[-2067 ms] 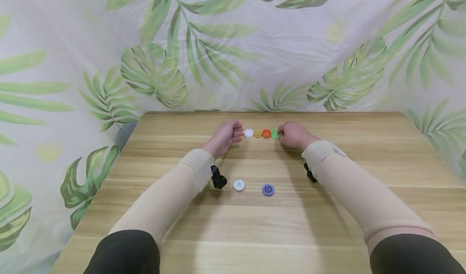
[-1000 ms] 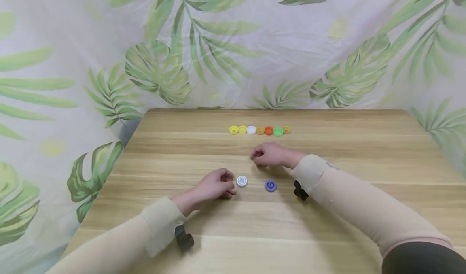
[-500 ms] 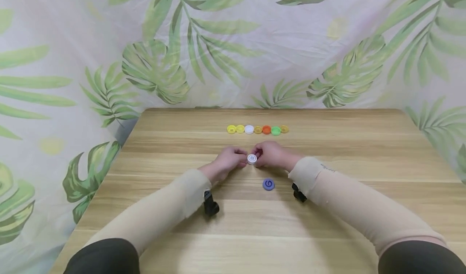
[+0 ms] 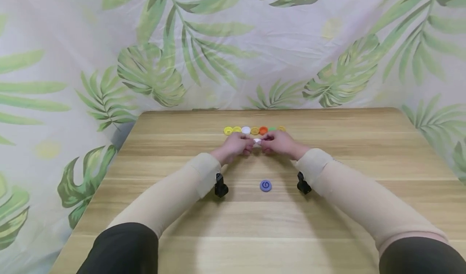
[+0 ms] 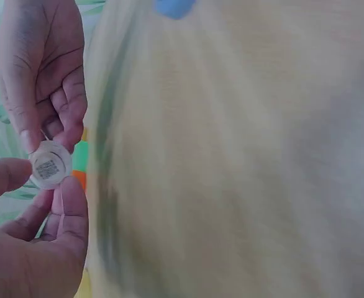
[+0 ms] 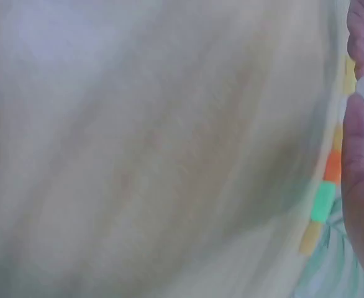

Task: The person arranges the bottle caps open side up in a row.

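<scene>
A white bottle cap [image 5: 50, 164] with a QR-like square print is between both hands, just in front of a row of caps. My left hand [image 4: 236, 145] pinches it between thumb and fingers from the left. From the opposite side my right hand [image 4: 283, 143] also pinches it, with thumb and fingers at its edge. Only a sliver of that cap shows between the fingertips in the head view. Nearer to me, a blue cap [image 4: 265, 185] with a dark spiral mark lies alone on the table.
Behind the hands runs a row: two yellow caps [image 4: 228, 130], a white cap [image 4: 246, 130], an amber cap [image 4: 255, 130], an orange-red cap [image 4: 263, 130], a partly covered green cap [image 4: 272, 129] and another amber cap [image 4: 281, 128]. A leaf-print curtain [image 4: 218, 63] hangs behind the wooden table [image 4: 174, 124].
The row's caps were let go; my hands came back toward me. They took the white printed cap from its place beside the blue one, lifted it and carried it toward the row.
</scene>
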{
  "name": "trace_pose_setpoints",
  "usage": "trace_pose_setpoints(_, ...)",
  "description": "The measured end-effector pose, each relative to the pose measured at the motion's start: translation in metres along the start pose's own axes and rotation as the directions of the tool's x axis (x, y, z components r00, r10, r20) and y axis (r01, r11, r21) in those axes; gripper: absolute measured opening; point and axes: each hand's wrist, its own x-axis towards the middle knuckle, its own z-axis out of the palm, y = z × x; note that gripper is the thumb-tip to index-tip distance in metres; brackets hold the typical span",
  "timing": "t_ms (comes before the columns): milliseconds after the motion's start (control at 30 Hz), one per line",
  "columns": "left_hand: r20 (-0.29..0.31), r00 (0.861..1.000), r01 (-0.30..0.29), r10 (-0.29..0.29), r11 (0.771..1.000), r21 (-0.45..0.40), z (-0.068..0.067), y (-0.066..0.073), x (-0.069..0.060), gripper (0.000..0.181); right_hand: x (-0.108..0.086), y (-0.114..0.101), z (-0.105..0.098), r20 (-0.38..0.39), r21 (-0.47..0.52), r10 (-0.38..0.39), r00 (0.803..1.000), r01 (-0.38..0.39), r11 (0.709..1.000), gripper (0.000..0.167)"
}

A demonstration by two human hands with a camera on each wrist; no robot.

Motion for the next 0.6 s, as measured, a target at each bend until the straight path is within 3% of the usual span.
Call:
trace_pose_setpoints(133, -0.036, 0.999, -0.043, 0.040, 0.994, -0.100, 0.006, 0.012, 0.014, 0.017, 0.006, -0.004, -0.011, -0.073, 0.111, 0.012, 0.997, -0.004, 0.994, 0.027)
trace_pose_setpoints(300, -0.035, 0.996, -0.093, 0.088, 0.974, -0.206, 0.014, 0.027, 0.028, 0.022, 0.012, -0.005, -0.025, -0.152, 0.233, 0.039, 0.988, -0.002, 0.972, 0.029)
trace_pose_setpoints(433, -0.029, 0.994, -0.113, 0.109, 0.969, -0.220, 0.019, 0.035, 0.037, 0.028, 0.014, -0.007, -0.032, -0.213, 0.294, 0.068, 0.975, -0.002, 0.956, 0.022)
trace_pose_setpoints(600, -0.043, 0.992, -0.124, 0.119, 0.980, -0.158, 0.027, 0.044, 0.044, 0.034, 0.016, -0.009, -0.039, -0.250, 0.287, 0.097, 0.963, -0.022, 0.958, 0.024)
